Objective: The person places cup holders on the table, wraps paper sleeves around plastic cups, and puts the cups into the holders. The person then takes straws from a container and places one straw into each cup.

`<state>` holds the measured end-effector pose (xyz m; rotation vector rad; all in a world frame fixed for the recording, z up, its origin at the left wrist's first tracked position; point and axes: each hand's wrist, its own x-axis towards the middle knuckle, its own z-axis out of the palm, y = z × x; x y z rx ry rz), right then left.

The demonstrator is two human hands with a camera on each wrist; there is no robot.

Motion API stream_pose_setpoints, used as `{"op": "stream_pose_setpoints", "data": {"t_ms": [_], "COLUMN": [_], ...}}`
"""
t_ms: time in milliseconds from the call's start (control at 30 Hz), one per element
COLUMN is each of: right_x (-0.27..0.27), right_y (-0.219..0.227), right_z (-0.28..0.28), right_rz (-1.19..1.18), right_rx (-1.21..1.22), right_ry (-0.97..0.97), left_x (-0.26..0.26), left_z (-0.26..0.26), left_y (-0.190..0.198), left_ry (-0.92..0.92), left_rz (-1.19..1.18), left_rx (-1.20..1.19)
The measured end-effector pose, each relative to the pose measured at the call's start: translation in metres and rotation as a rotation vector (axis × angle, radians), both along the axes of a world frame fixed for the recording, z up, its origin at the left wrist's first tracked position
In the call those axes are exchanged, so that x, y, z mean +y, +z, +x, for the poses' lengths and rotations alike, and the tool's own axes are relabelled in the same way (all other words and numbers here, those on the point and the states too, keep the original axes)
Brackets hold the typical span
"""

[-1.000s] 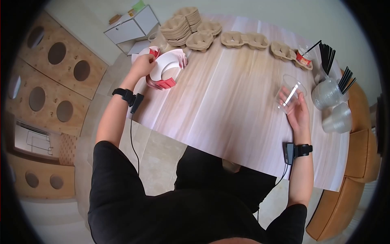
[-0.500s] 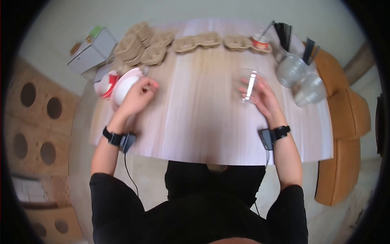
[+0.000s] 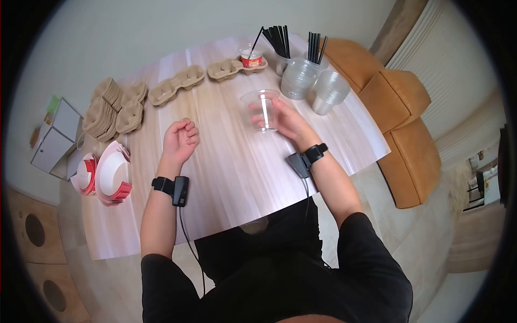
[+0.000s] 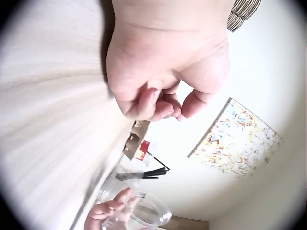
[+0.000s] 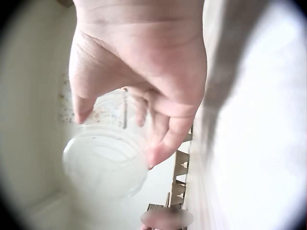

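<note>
My right hand [image 3: 288, 119] holds a clear plastic cup [image 3: 261, 110] by its side above the table, fingers curled round it. In the right wrist view, the cup [image 5: 105, 160] sits between the thumb and fingers of that hand [image 5: 139, 72]. My left hand [image 3: 181, 141] is over the middle of the table with loosely curled fingers and nothing in them; in the left wrist view this hand [image 4: 168, 62] shows its fingers bent toward the palm. Stacks of red and white paper pieces [image 3: 114, 175] lie to its left.
Cardboard carriers [image 3: 177, 86] line the table's back, with more stacked at left [image 3: 99, 118]. One carrier [image 3: 223, 70] bears a red-labelled cup [image 3: 251, 58] with a straw. Black straws [image 3: 277, 40] and stacked clear cups [image 3: 329, 91] stand at back right. A brown sofa [image 3: 409, 156] is beyond.
My left hand has come away from the paper pieces toward the middle of the table. The right hand still holds the clear cup. The head view has swung to the right.
</note>
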<state>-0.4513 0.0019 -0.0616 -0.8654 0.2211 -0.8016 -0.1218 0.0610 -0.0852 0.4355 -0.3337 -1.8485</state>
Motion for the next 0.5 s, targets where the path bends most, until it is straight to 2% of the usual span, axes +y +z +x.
{"op": "stream_pose_setpoints", "data": {"t_ms": [67,167,200,267,300,367,400,467,500], "right_x": [0.007,0.003,0.0,-0.006,-0.008,-0.015,-0.017,-0.021,-0.022], "right_y": [0.031,0.081,0.097,0.12,0.123,0.12,0.114,0.099,0.093], "right_z": [-0.009,-0.046,-0.06,-0.09,-0.101,-0.124,-0.132,-0.144,-0.148], "right_rz": [-0.151,-0.394,-0.504,-0.845,-0.871,-0.81,-0.811,-0.872,-0.878], "right_rx": [0.234,0.389,0.392,0.682,0.668,0.88,0.887,1.157,1.164], "right_ry": [-0.324,-0.651,-0.752,-1.049,-1.125,-1.237,-1.24,-1.279,-1.276], "left_x": [0.006,0.004,0.003,0.003,0.003,0.002,0.002,0.001,0.001], "left_z": [0.004,0.009,0.009,0.008,0.008,0.007,0.008,0.009,0.008], "left_y": [0.004,-0.001,-0.002,-0.003,-0.003,-0.003,-0.002,-0.002,-0.003], "left_ry": [-0.004,-0.047,-0.051,-0.073,-0.079,-0.083,-0.089,-0.074,-0.073], "left_rz": [-0.074,-0.1,-0.095,-0.114,-0.111,-0.126,-0.127,-0.117,-0.117], "left_rx": [-0.055,-0.031,-0.021,-0.071,-0.067,-0.11,-0.106,-0.109,-0.101]}}
